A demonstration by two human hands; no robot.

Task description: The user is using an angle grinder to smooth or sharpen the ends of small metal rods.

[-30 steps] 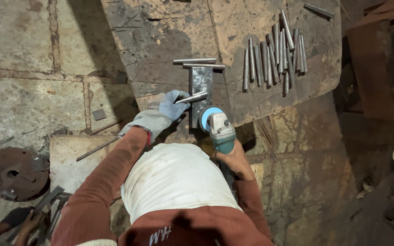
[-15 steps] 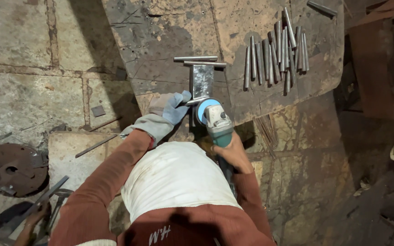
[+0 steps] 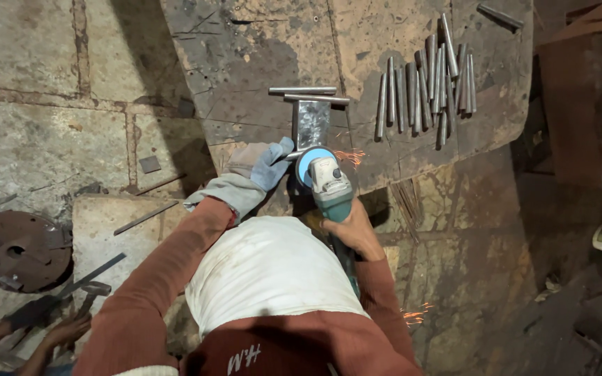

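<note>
Two hands at one steel workpiece (image 3: 311, 125), standing on the plate (image 3: 259, 76) directly ahead, long axis running away from the person. Right hand (image 3: 350, 230), bare, closed around a teal grinder (image 3: 327, 182), disc at the workpiece's near end, sparks right. Left hand (image 3: 263, 163), gloved, fingers closed on that near end, nearer. Loose rods (image 3: 430, 87) lie well right.

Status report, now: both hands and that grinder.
Left hand, gloved, steadies metal bracket. Right hand grips angle grinder, sparks flying. Loose rods lie apart.
</note>
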